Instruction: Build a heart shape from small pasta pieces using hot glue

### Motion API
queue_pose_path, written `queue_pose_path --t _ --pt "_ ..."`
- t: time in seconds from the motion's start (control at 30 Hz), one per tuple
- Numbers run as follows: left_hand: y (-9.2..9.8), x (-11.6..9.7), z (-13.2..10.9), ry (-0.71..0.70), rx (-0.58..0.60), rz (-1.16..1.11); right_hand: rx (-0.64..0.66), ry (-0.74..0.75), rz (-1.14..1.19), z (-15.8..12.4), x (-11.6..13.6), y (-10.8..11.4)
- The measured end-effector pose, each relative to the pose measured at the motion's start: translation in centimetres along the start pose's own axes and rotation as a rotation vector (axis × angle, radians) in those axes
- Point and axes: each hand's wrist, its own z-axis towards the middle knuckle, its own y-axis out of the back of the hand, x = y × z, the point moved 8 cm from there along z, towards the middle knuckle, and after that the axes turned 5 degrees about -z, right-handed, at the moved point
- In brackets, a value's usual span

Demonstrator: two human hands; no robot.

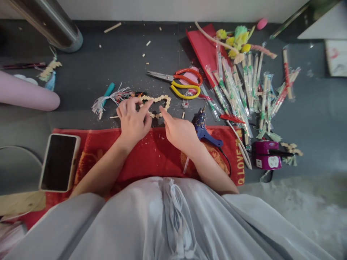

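Note:
A heart-shaped outline of small pale wooden pieces lies flat on the dark surface in front of me. My left hand rests over its left side, fingers spread and fingertips touching it. From the right, my right hand touches the outline's right side with a stretched index finger; its other fingers curl underneath, partly hidden. Just left of the outline are a tassel of white strands and a teal stick. Scissors with red and yellow handles lie beyond it, and a blue glue gun is beside my right hand.
Many wrapped chopsticks are heaped at right, near a red sheet and yellow decorations. A purple box sits right of the red towel. At left are a phone, a pink cylinder and a metal cylinder.

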Motion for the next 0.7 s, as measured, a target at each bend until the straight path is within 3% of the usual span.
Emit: queue_pose_path --t 0.13,0.27,0.47,0.6,0.7 --pt "0.6 0.2 -0.3 0.037 -0.056 0.015 0.027 -0.068 -0.037 0.6 -0.6 1.2" --pt "1.4 1.1 -0.5 0.043 -0.143 0.048 0.044 -0.142 -0.047 0.5 -1.2 1.1" --pt "1.0 1.0 -0.4 -0.049 -0.108 0.023 0.067 -0.089 -0.017 -0.6 -0.3 0.1" --pt "0.4 1.0 -0.1 -0.041 -0.019 -0.041 -0.067 -0.100 0.045 -2.0 -1.3 1.0" --pt "0.2 1.1 0.1 -0.045 0.008 -0.060 -0.233 -0.187 0.120 -4.2 -4.1 2.1"
